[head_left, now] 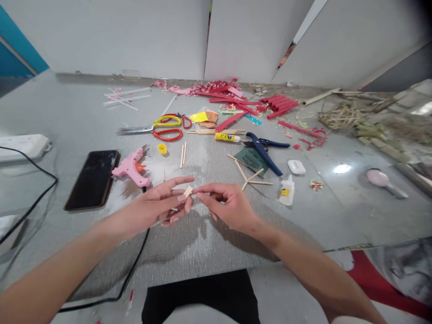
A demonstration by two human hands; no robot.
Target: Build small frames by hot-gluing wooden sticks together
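Head view: the left hand [165, 204] and the right hand [227, 203] pinch a tiny wooden stick [188, 191] between fingertips, just over the table [202, 245]. It looks light, stiff and easy to snap, so hold its ends gently.

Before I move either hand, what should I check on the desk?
1. Wooden piece held in left hand grip: ok.
2. Right hand fingertips meeting the same piece: ok.
3. Pink glue gun lying apart from the phone: ok.
4. Glue gun hot or cold: cannot tell.
5. Black cable clear of the arms: not ok, it runs beneath the left wrist.
6. Glue bottle capped: cannot tell.
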